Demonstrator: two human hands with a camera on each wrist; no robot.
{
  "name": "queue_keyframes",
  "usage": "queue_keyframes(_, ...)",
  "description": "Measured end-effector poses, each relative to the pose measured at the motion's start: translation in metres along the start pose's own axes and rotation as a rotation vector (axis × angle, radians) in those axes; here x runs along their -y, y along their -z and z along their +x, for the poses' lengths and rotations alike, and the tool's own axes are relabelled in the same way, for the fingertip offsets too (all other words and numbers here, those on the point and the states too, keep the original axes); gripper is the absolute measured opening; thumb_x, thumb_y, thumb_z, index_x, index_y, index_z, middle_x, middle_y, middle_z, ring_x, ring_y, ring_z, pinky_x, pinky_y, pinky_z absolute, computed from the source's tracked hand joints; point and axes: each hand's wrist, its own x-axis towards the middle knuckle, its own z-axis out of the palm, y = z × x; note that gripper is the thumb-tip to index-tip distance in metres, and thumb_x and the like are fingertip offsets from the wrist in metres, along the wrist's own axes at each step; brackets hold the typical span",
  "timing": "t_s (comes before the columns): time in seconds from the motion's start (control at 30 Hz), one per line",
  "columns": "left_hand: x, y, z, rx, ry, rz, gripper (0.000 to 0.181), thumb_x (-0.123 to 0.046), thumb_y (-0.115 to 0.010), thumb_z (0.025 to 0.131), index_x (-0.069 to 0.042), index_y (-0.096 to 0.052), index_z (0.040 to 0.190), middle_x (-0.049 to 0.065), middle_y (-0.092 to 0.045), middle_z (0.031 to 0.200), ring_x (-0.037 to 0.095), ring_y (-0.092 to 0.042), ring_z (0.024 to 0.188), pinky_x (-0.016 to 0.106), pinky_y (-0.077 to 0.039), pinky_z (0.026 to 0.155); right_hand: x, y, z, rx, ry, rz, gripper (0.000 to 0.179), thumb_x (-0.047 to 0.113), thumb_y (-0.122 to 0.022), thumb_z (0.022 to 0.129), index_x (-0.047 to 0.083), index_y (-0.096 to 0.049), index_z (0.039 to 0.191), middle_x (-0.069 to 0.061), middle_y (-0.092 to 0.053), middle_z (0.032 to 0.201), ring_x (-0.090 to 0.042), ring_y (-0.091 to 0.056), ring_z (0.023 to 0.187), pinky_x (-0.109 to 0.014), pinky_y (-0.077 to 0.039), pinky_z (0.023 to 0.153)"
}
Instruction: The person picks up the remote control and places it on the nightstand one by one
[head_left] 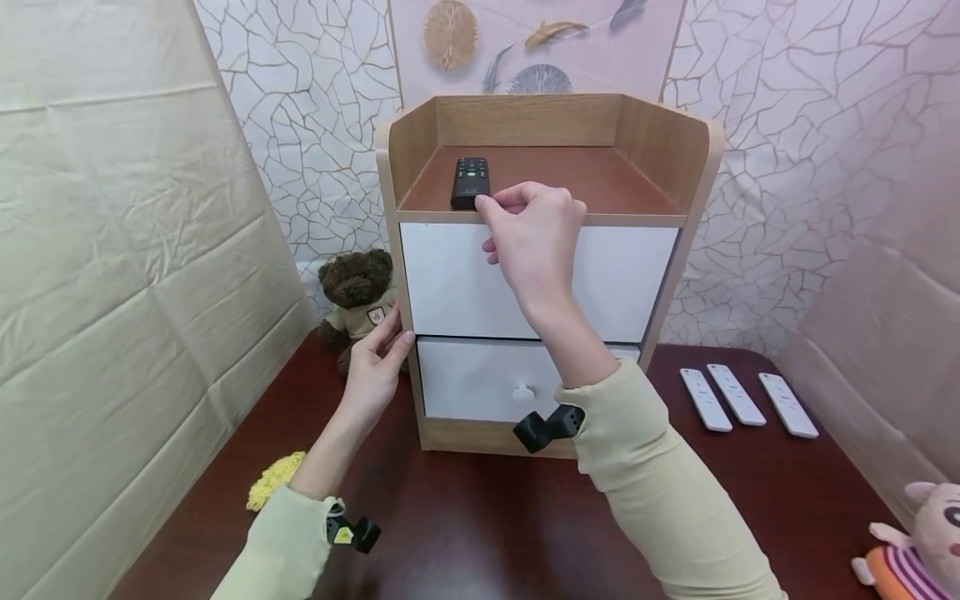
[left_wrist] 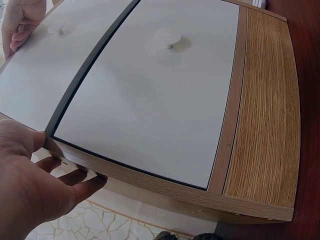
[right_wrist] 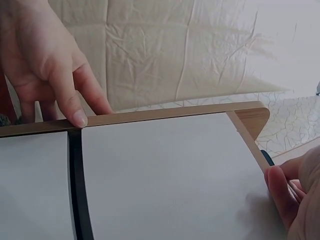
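Note:
A black remote control (head_left: 471, 185) lies on the brown top shelf of a small wooden cabinet (head_left: 551, 218), near its front left edge. My right hand (head_left: 536, 237) is at the remote's near right corner, thumb and curled fingers pinching there. In the right wrist view only a dark corner of the remote (right_wrist: 267, 158) shows beyond the fingers. Against the cabinet's left side rests my left hand (head_left: 378, 367), its thumb at the front edge beside the gap between the white drawers (left_wrist: 150, 90). Its other fingers extend fairly straight along the side panel (left_wrist: 150, 182).
Several things stand around: three white remotes (head_left: 726, 396) on the dark red table (head_left: 465, 517) at right, a pink plush toy (head_left: 930, 533) at the near right, a brown teddy bear (head_left: 358, 287) behind my left hand and a yellow fringed item (head_left: 274, 481) beside my left forearm.

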Motion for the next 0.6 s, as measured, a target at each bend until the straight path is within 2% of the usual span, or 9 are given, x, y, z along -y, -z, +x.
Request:
queue_keyframes(0.2,0.001,0.001,0.0,0.007,0.009,0.005,0.059,-0.012,-0.054,0.109,-0.008,-0.029,0.162,0.01,-0.035,0.163,0.021,-0.034,0.148,0.04,-0.033,0.118,0.0,0.001,0.001,0.006,0.008,-0.028,0.019,0.019,-0.078,0.094,0.0,-0.079,0.098,-0.007,-0.074,0.078,-0.016,-0.066,0.051,-0.026,-0.057,0.053)
queue_keyframes(0.33,0.003,0.001,0.0,0.007,0.008,0.007,0.059,-0.013,-0.054,0.109,-0.008,-0.029,0.162,0.01,-0.034,0.163,0.02,-0.034,0.148,0.04,-0.033,0.118,-0.003,0.004,-0.001,0.028,0.039,-0.016,0.02,0.018,-0.078,0.094,0.0,-0.079,0.103,-0.008,-0.075,0.081,-0.015,-0.067,0.053,-0.026,-0.057,0.055)
queue_keyframes(0.47,0.005,0.0,0.001,0.003,0.009,0.008,0.059,-0.013,-0.054,0.109,-0.008,-0.03,0.162,0.009,-0.034,0.163,0.019,-0.034,0.148,0.039,-0.033,0.118,-0.004,0.013,-0.004,0.027,0.102,0.005,0.023,0.016,-0.079,0.094,-0.002,-0.078,0.108,-0.009,-0.076,0.086,-0.014,-0.068,0.057,-0.024,-0.058,0.058)
queue_keyframes(0.6,0.003,0.0,0.001,-0.002,0.005,0.014,0.058,-0.012,-0.054,0.108,-0.008,-0.03,0.161,0.009,-0.035,0.163,0.02,-0.034,0.148,0.039,-0.033,0.118,-0.002,0.03,-0.008,-0.008,0.168,0.013,0.025,0.018,-0.08,0.093,-0.001,-0.078,0.108,-0.01,-0.077,0.088,-0.012,-0.068,0.059,-0.022,-0.057,0.059)
